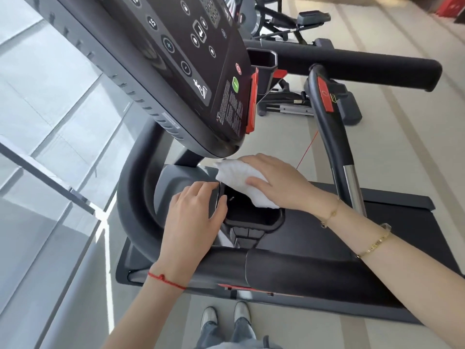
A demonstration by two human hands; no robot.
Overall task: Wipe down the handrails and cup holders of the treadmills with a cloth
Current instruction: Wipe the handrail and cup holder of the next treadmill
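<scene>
The right hand lies flat, fingers nearly straight, pressing one white folded cloth onto the far rim of the black rectangular plastic cup holder. The left hand rests on the near-left rim, fingers loosely bent, holding nothing. A second black cup holder sits beyond the black button-covered console. Two black padded handrails: near, far.
</scene>
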